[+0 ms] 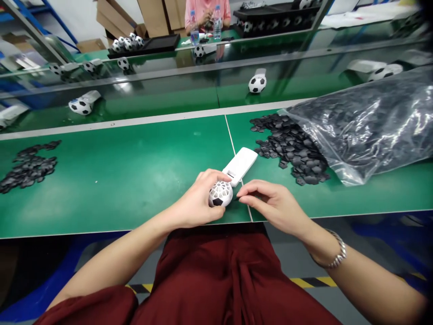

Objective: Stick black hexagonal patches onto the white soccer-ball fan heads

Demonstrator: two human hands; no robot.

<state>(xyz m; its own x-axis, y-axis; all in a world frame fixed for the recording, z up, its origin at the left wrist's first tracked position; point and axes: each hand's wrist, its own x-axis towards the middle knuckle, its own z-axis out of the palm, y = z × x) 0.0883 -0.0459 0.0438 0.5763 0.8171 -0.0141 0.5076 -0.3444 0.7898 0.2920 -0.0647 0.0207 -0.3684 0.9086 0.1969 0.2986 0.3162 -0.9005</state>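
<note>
My left hand (pixel 199 201) is closed round a white football-shaped plastic casing (pixel 221 192) with an openwork top and a black patch low on its near side. From the casing a flat white handle (pixel 244 162) slants up to the right over the green surface. Just right of the ball is my right hand (pixel 270 203), thumb and forefinger pinched on a small dark piece (pixel 237 198), mostly hidden by the fingertips. A gap separates this hand from the casing. Beyond it lies a heap of small black flat pieces (pixel 291 146).
A clear plastic bag (pixel 375 122) of black pieces lies at the right; another black pile (pixel 32 167) is at the far left. Football-patterned units, one upright (pixel 257 83) and one tilted (pixel 81 105), sit on the belt (pixel 162 101). Across it sits a person in pink (pixel 206 16).
</note>
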